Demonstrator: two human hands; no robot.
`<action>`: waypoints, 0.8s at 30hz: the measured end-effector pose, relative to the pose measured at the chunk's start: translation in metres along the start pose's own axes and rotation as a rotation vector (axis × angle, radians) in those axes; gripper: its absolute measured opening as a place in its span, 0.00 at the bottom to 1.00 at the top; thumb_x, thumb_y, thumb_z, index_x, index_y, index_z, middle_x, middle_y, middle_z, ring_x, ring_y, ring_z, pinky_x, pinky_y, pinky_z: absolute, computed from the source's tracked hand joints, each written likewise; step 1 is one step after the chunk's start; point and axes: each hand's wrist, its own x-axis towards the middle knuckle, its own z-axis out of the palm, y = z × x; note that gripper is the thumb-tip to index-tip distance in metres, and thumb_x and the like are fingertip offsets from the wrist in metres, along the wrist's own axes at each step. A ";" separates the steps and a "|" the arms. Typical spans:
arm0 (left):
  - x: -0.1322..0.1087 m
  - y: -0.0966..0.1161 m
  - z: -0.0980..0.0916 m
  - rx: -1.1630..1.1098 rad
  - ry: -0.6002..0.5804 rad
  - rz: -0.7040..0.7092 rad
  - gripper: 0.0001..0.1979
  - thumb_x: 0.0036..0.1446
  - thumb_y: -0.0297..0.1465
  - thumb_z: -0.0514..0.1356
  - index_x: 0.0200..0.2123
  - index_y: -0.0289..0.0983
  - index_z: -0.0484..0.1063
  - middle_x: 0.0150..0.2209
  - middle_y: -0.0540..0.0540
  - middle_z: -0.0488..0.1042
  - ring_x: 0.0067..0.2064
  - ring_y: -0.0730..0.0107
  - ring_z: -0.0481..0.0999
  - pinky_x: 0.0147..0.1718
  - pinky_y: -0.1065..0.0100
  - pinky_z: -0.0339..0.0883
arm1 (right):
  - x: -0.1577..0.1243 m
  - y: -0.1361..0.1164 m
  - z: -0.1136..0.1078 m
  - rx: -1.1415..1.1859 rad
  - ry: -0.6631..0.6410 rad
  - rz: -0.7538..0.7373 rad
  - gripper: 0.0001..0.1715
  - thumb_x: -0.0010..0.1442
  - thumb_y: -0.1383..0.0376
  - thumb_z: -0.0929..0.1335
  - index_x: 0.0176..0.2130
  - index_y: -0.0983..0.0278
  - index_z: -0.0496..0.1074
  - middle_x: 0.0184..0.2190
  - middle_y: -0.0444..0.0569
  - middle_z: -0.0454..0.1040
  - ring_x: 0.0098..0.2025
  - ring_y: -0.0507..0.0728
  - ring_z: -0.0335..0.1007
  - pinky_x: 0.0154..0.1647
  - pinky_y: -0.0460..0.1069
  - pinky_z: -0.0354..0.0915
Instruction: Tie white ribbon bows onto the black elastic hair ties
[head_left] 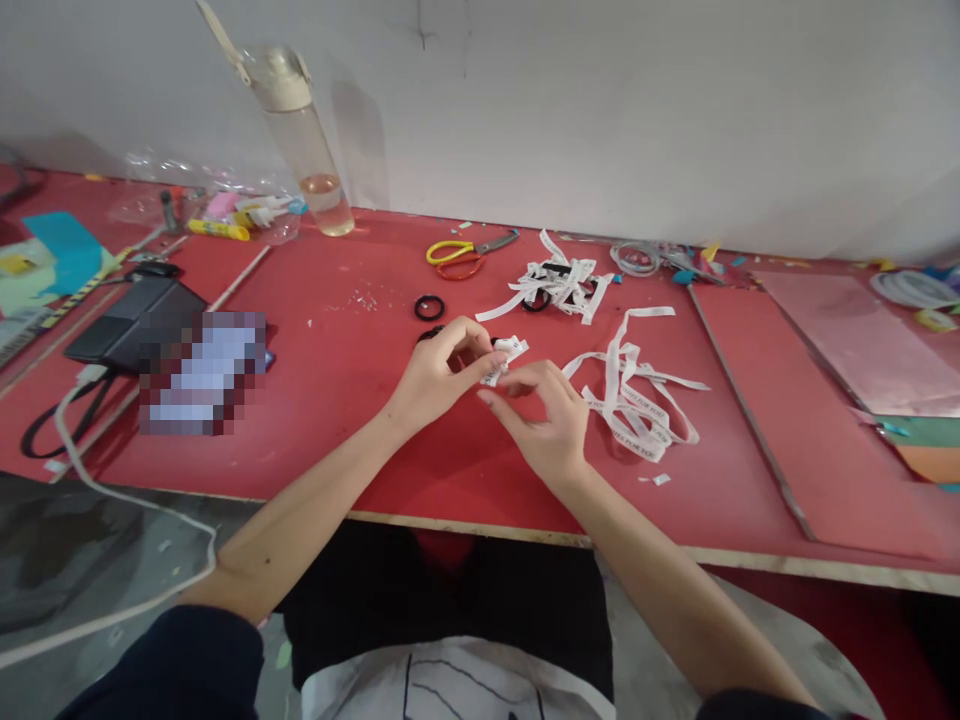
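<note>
My left hand [450, 365] is closed, thumb and fingers pinching a short white printed ribbon [513, 348] above the red table. A bit of something black shows beside the ribbon at the fingertips; the fingers hide most of it. Just to the right, my right hand [546, 410] has its fingers curled, with a gap between thumb and forefinger close to the ribbon's lower end. Long white ribbons with dark lettering [630, 405] lie loosely right of that hand. Behind sits a pile of white ribbon pieces and black rings [566, 285]. One black ring [430, 307] lies apart.
Yellow-and-red-handled scissors [469, 252] lie toward the wall. A tilted-looking clear bottle [319, 165] holds some liquid at back left. Nearer are a blurred-out phone [206, 375], a black case [139, 315] and a white cable [142, 505]. Red boards [810, 430] lie at right.
</note>
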 end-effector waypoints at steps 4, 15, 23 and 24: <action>-0.002 -0.004 0.003 0.040 0.041 -0.003 0.17 0.55 0.42 0.68 0.30 0.38 0.67 0.28 0.53 0.71 0.29 0.76 0.70 0.28 0.73 0.62 | 0.000 -0.001 0.001 0.010 -0.011 0.025 0.07 0.61 0.66 0.72 0.32 0.61 0.71 0.28 0.43 0.72 0.31 0.52 0.69 0.34 0.49 0.67; 0.000 0.005 -0.001 -0.229 -0.083 -0.083 0.14 0.56 0.41 0.67 0.31 0.37 0.72 0.27 0.50 0.71 0.26 0.78 0.68 0.23 0.73 0.61 | 0.006 -0.007 -0.005 0.039 0.071 0.059 0.06 0.63 0.69 0.70 0.33 0.61 0.71 0.29 0.43 0.74 0.30 0.51 0.68 0.33 0.48 0.66; -0.002 0.002 0.001 -0.248 -0.080 -0.062 0.13 0.53 0.39 0.70 0.32 0.36 0.74 0.32 0.48 0.76 0.30 0.76 0.72 0.24 0.74 0.64 | 0.004 -0.004 -0.005 0.044 0.114 0.032 0.04 0.61 0.65 0.72 0.34 0.59 0.72 0.27 0.43 0.73 0.29 0.52 0.68 0.31 0.50 0.67; -0.002 0.002 0.001 -0.238 -0.082 -0.060 0.13 0.53 0.39 0.70 0.32 0.36 0.73 0.32 0.48 0.76 0.31 0.75 0.72 0.24 0.74 0.64 | 0.003 -0.004 -0.005 0.049 0.109 0.031 0.05 0.62 0.65 0.72 0.33 0.59 0.72 0.27 0.43 0.73 0.29 0.52 0.68 0.31 0.50 0.67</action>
